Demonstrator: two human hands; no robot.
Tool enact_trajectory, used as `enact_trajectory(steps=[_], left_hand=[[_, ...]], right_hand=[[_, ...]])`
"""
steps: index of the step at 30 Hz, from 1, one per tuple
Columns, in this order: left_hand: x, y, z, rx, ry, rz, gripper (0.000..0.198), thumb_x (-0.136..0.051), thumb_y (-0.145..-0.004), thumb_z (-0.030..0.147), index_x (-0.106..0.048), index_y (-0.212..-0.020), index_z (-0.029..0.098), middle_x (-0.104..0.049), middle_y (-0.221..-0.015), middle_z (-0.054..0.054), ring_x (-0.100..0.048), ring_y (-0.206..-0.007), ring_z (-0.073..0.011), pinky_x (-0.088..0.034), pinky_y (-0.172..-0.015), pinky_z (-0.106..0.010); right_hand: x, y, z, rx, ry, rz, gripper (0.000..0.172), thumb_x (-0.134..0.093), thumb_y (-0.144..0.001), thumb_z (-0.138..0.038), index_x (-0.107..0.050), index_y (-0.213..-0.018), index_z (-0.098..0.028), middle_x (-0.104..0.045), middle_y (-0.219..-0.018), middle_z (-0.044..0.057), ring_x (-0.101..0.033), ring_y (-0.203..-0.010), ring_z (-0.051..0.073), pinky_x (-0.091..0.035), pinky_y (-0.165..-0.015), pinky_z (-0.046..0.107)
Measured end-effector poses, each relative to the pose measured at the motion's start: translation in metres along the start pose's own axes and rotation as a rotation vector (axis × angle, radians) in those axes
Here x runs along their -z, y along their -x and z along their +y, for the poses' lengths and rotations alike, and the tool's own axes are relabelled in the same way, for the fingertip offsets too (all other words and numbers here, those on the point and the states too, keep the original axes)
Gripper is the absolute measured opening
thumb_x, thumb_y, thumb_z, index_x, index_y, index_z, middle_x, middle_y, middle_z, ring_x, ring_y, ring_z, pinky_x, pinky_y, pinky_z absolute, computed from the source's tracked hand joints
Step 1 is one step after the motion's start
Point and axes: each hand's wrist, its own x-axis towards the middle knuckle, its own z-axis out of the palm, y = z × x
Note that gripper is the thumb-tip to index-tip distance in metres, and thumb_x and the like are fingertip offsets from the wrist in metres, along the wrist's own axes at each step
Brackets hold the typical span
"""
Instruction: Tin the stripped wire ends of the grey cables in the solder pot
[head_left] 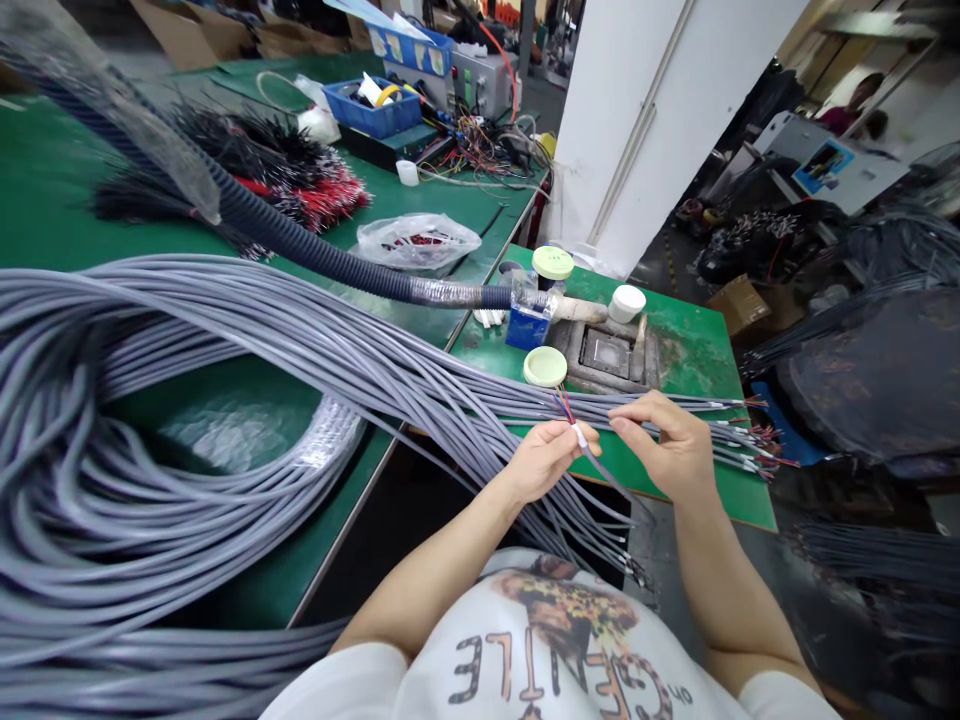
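Between the thumb and fingers of my left hand (551, 458) is the end of a grey cable (611, 482). A white sleeve (579, 436) sits near its end, and thin coloured wires (564, 402) fan out beyond it. To the right, my right hand (671, 440) is closed in a pinch, apart from the left; anything between its fingertips is too small to make out. Behind both hands runs a thick bundle of grey cables (442, 385), whose stripped ends (761, 450) show coloured wires at the right.
A square metal pot (609, 355) stands in a worn block on the green board, near a pale green lid (545, 367) and a white jar (627, 303). A ribbed dark hose (315, 245) crosses above the table. Coiled cable (67, 480) fills the left side.
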Motion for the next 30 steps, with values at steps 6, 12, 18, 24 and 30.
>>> enact_trajectory(steps=[6, 12, 18, 24, 30], left_hand=[[0.005, 0.005, -0.001, 0.034, -0.056, -0.127, 0.038, -0.071, -0.072, 0.053, -0.071, -0.073, 0.015, -0.064, -0.07, -0.007, -0.061, -0.071, -0.0187, -0.047, -0.076, -0.035], [0.007, 0.007, 0.0, 0.043, -0.08, -0.212, 0.038, -0.07, -0.073, 0.052, -0.072, -0.073, 0.015, -0.063, -0.064, -0.006, -0.059, -0.069, -0.0182, -0.046, -0.072, -0.034], [0.005, 0.005, -0.001, 0.055, -0.06, -0.125, 0.041, -0.073, -0.071, 0.052, -0.074, -0.077, 0.012, -0.069, -0.069, -0.009, -0.062, -0.069, -0.0178, -0.046, -0.075, -0.033], [0.001, 0.0, -0.001, 0.062, -0.048, 0.01, 0.039, -0.076, -0.07, 0.047, -0.075, -0.083, 0.011, -0.072, -0.07, -0.008, -0.064, -0.069, -0.017, -0.046, -0.078, -0.031], [-0.001, 0.0, -0.001, 0.075, -0.045, 0.023, 0.041, -0.077, -0.067, 0.049, -0.074, -0.081, 0.011, -0.072, -0.07, -0.008, -0.065, -0.069, -0.0174, -0.046, -0.078, -0.031]], right_hand=[[-0.004, -0.013, -0.008, -0.029, -0.045, -0.129, 0.007, -0.063, -0.081, -0.02, -0.07, -0.08, -0.022, -0.068, -0.078, 0.002, -0.061, -0.073, 0.016, -0.047, -0.069, 0.031], [-0.008, -0.016, -0.004, -0.092, -0.14, -0.195, 0.006, -0.064, -0.081, -0.021, -0.07, -0.079, -0.021, -0.066, -0.076, 0.001, -0.061, -0.072, 0.015, -0.047, -0.069, 0.03], [-0.006, -0.012, 0.002, -0.103, -0.152, -0.179, 0.007, -0.064, -0.082, -0.022, -0.069, -0.078, -0.021, -0.066, -0.077, 0.001, -0.06, -0.073, 0.016, -0.046, -0.069, 0.03], [-0.003, -0.008, 0.012, -0.093, -0.103, -0.148, 0.007, -0.064, -0.083, -0.022, -0.069, -0.079, -0.022, -0.065, -0.077, 0.001, -0.061, -0.073, 0.016, -0.046, -0.069, 0.031], [0.002, -0.001, 0.02, 0.098, -0.029, -0.126, 0.013, -0.063, -0.083, -0.015, -0.069, -0.09, -0.024, -0.066, -0.083, 0.002, -0.061, -0.081, 0.018, -0.048, -0.074, 0.034]])
